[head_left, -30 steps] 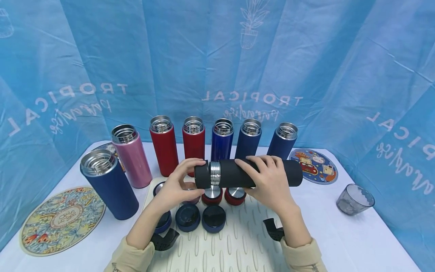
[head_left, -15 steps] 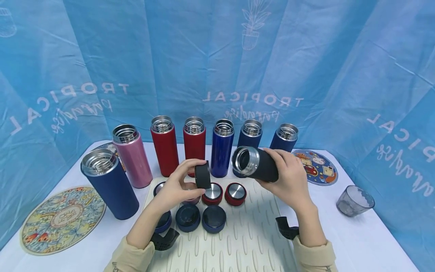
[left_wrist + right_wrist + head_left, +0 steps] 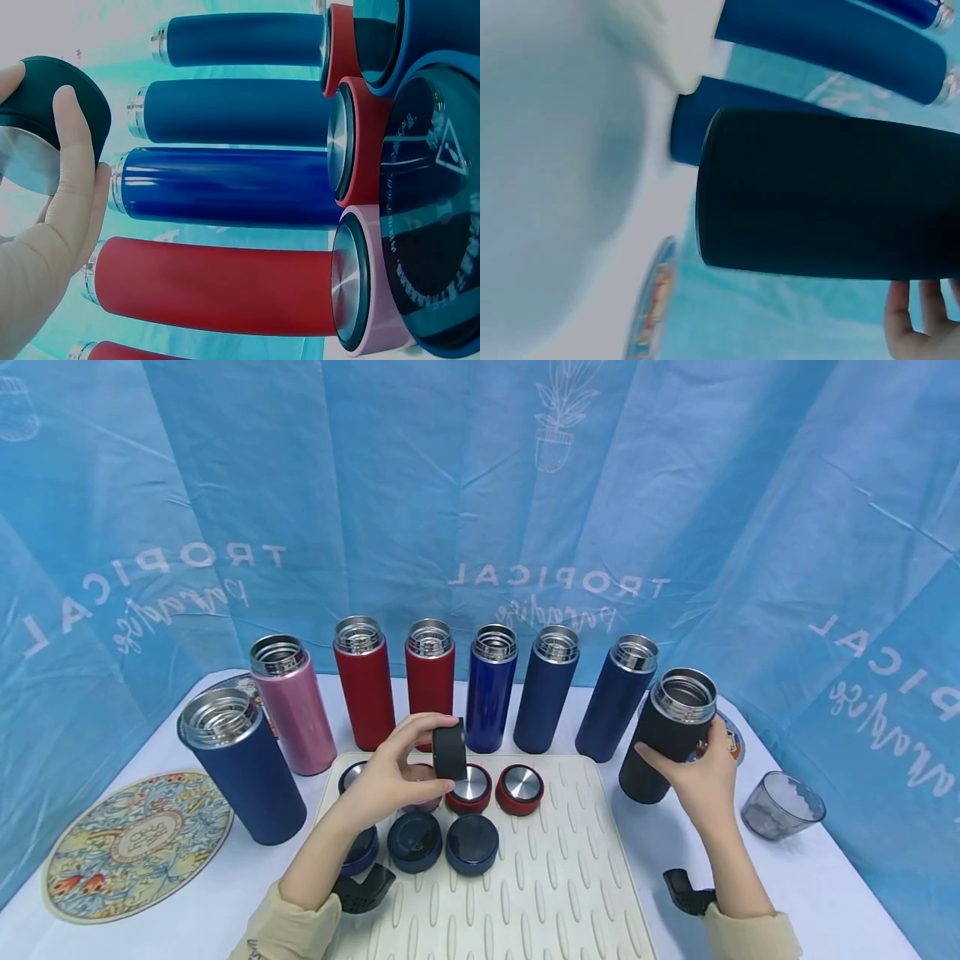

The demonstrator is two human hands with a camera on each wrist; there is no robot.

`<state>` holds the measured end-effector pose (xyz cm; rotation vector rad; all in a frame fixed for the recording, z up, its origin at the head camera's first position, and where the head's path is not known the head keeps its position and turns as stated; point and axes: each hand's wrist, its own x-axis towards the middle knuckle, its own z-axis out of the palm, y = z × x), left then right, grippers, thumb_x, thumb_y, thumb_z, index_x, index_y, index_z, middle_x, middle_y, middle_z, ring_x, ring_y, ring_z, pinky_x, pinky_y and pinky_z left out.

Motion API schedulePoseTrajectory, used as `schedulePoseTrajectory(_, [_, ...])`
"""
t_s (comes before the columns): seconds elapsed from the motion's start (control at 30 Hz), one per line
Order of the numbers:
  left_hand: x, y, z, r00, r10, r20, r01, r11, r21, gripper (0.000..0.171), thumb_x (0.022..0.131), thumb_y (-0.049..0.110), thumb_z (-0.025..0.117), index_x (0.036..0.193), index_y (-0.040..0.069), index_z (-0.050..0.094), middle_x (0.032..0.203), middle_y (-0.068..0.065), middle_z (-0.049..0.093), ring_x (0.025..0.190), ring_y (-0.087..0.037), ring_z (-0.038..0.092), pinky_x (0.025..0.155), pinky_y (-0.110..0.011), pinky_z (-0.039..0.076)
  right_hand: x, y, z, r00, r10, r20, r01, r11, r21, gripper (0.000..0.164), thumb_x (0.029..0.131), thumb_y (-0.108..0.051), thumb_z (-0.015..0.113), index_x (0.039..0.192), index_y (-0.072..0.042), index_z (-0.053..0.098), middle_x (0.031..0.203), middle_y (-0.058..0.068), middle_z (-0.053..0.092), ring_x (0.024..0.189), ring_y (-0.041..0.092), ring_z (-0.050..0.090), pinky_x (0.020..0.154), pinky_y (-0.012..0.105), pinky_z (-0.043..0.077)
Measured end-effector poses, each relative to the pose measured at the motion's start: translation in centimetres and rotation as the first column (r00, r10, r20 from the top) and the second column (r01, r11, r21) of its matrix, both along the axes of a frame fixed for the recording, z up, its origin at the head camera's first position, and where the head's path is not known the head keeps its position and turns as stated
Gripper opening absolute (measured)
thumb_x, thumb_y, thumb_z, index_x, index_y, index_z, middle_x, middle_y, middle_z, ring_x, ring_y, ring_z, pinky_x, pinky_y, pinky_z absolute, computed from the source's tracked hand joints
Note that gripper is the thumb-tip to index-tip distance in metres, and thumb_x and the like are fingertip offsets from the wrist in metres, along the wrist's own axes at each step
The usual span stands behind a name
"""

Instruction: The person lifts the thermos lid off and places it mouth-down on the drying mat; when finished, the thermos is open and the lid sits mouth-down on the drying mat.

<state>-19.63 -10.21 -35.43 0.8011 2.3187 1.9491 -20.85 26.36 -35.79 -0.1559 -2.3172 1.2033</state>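
In the head view my left hand (image 3: 390, 768) pinches a black bottle lid (image 3: 450, 750) on its side above the mat. The left wrist view shows the same lid (image 3: 64, 90) between thumb and fingers, its silver inner face partly visible. To the right, my right hand (image 3: 701, 781) grips an uncapped black thermos bottle (image 3: 651, 764), mouth up and slightly tilted. Whether its base touches the table I cannot tell. The black bottle (image 3: 817, 195) fills much of the right wrist view, with fingertips (image 3: 898, 311) at its lower edge.
Several uncapped bottles stand along the back and left, including a pink bottle (image 3: 296, 710) and a large navy bottle (image 3: 251, 777). Lids, such as a red lid (image 3: 520, 789), lie on the cream mat (image 3: 540, 893). A glass (image 3: 783, 806) stands right; a round patterned mat (image 3: 138, 852) lies left.
The black bottle has come away from its lid, turned from lying sideways to nearly upright, and moved right with my right hand. My left hand keeps the lid in about the same place.
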Motion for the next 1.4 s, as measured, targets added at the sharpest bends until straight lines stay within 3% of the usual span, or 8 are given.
schedulePoseTrajectory(0.2, [0.1, 0.0, 0.1, 1.000, -0.009, 0.005, 0.009, 1.000, 0.004, 0.068, 0.074, -0.001, 0.073, 0.132, 0.021, 0.045, 0.135, -0.005, 0.037, 0.109, -0.036, 0.046, 0.076, -0.031, 0.054, -0.4, 1.2, -0.8, 0.993, -0.025, 0.113, 0.039, 0.992, -0.122, 0.094, 0.070, -0.028, 0.080, 0.143, -0.012, 0.023, 0.138, 0.014, 0.039, 0.126, 0.033, 0.039, 0.100, 0.056, 0.033])
schedulePoseTrajectory(0.7, [0.3, 0.0, 0.2, 0.999, -0.040, 0.008, 0.040, 0.999, -0.003, 0.067, 0.075, 0.001, 0.072, 0.133, 0.020, 0.045, 0.134, -0.005, 0.037, 0.111, -0.034, 0.046, 0.075, -0.032, 0.054, -0.8, 2.0, -1.6, 0.978, 0.003, 0.208, 0.026, 0.990, -0.137, 0.098, 0.073, -0.030, 0.078, 0.145, -0.010, 0.014, 0.141, 0.017, 0.034, 0.128, 0.036, 0.035, 0.101, 0.057, 0.031])
schedulePoseTrajectory(0.9, [0.5, 1.0, 0.1, 1.000, -0.008, 0.020, 0.010, 0.992, -0.122, 0.074, 0.073, 0.005, 0.075, 0.136, 0.024, 0.040, 0.130, -0.006, 0.041, 0.106, -0.027, 0.048, 0.069, -0.029, 0.055, -0.7, 2.0, -1.5, 0.969, 0.021, 0.246, 0.012, 0.991, -0.134, 0.102, 0.074, -0.033, 0.077, 0.146, -0.010, 0.008, 0.144, 0.020, 0.029, 0.131, 0.039, 0.031, 0.100, 0.060, 0.030])
schedulePoseTrajectory(1.03, [0.8, 2.7, 0.1, 0.999, -0.041, -0.028, 0.034, 0.973, -0.227, 0.073, 0.070, 0.009, 0.078, 0.134, 0.019, 0.043, 0.123, -0.006, 0.047, 0.098, -0.022, 0.050, 0.062, -0.028, 0.054, -0.6, 2.0, -1.5, 0.965, 0.019, 0.263, 0.015, 0.992, -0.128, 0.104, 0.074, -0.034, 0.076, 0.147, -0.011, 0.006, 0.144, 0.020, 0.028, 0.131, 0.040, 0.030, 0.100, 0.061, 0.030])
schedulePoseTrajectory(1.1, [1.0, 3.7, 0.0, 0.995, -0.068, -0.066, 0.045, 0.952, -0.303, 0.070, 0.070, 0.013, 0.079, 0.132, 0.018, 0.047, 0.121, -0.004, 0.049, 0.097, -0.019, 0.051, 0.063, -0.026, 0.054, -0.6, 2.0, -1.5, 0.963, 0.023, 0.270, 0.012, 0.992, -0.127, 0.104, 0.074, -0.034, 0.076, 0.147, -0.011, 0.006, 0.144, 0.021, 0.028, 0.131, 0.040, 0.030, 0.100, 0.061, 0.030])
schedulePoseTrajectory(1.17, [1.2, 4.7, -0.2, 0.990, -0.083, -0.115, 0.028, 0.910, -0.414, 0.067, 0.071, 0.021, 0.079, 0.131, 0.020, 0.049, 0.121, -0.001, 0.050, 0.100, -0.016, 0.050, 0.069, -0.027, 0.053, -0.6, 2.0, -1.4, 0.962, 0.026, 0.271, 0.009, 0.992, -0.126, 0.104, 0.074, -0.034, 0.076, 0.147, -0.011, 0.006, 0.144, 0.021, 0.028, 0.130, 0.040, 0.030, 0.100, 0.061, 0.030])
schedulePoseTrajectory(1.23, [1.5, 5.9, -0.5, 0.983, -0.095, -0.159, -0.003, 0.849, -0.528, 0.067, 0.072, 0.029, 0.078, 0.132, 0.023, 0.049, 0.122, 0.000, 0.050, 0.104, -0.015, 0.049, 0.076, -0.030, 0.052, -0.6, 1.9, -1.4, 0.962, 0.029, 0.273, 0.006, 0.992, -0.125, 0.104, 0.074, -0.034, 0.076, 0.147, -0.011, 0.006, 0.144, 0.021, 0.029, 0.130, 0.040, 0.031, 0.099, 0.061, 0.030])
schedulePoseTrajectory(1.4, [2.0, 8.9, -1.4, 0.956, -0.148, -0.255, -0.095, 0.664, -0.742, 0.066, 0.071, 0.040, 0.077, 0.131, 0.026, 0.051, 0.121, -0.002, 0.053, 0.108, -0.018, 0.050, 0.083, -0.034, 0.050, -0.6, 1.9, -1.3, 0.962, 0.029, 0.270, 0.005, 0.993, -0.122, 0.103, 0.074, -0.034, 0.076, 0.147, -0.011, 0.007, 0.144, 0.021, 0.029, 0.130, 0.041, 0.031, 0.099, 0.061, 0.031])
